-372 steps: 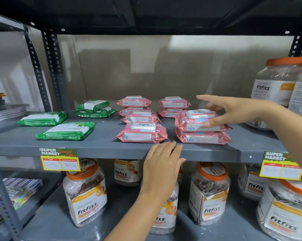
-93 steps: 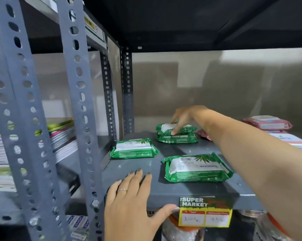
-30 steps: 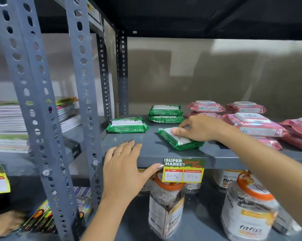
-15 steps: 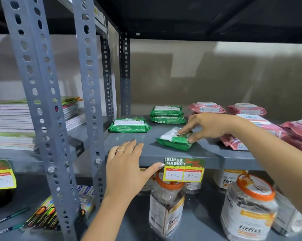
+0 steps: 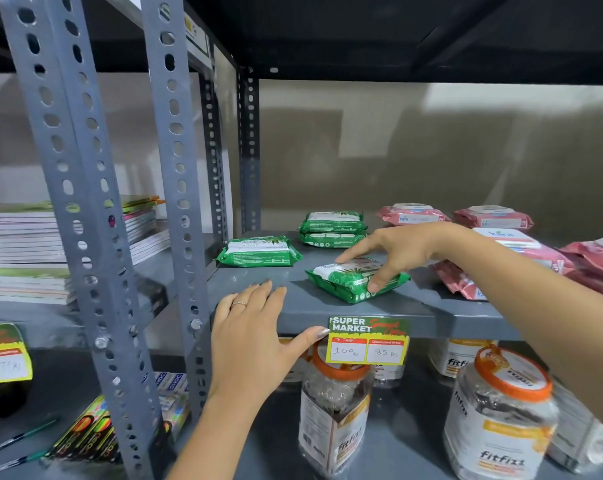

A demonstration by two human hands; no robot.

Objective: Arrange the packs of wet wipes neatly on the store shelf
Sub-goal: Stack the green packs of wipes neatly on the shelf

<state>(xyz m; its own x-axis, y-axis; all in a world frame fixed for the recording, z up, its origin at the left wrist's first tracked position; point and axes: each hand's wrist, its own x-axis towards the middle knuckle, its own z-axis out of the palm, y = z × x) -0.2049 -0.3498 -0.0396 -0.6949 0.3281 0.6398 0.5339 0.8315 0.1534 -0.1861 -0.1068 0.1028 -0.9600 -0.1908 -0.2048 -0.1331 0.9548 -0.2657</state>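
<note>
My right hand (image 5: pixel 395 252) grips a green wipes pack (image 5: pixel 355 280) lying on the grey shelf (image 5: pixel 431 308), thumb at its front edge. My left hand (image 5: pixel 255 327) rests flat over the shelf's front lip beside the price tag (image 5: pixel 367 341).

two stacked packs (image 5: pixel 332 227) at shelf (image 5: pixel 431 308) back, single pack (image 5: pixel 258 251) left-front – jars (image 5: pixel 334 414) below

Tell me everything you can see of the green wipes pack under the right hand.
The green wipes pack is a soft, glossy plastic pouch with a white label panel and leaf print on top. It lies flat but skewed, one corner toward the front edge of the grey shelf, apart from the other green packs. The right hand rests on it, index finger along the top, thumb pressed on its front right side. The wording is too blurred to read.
</note>
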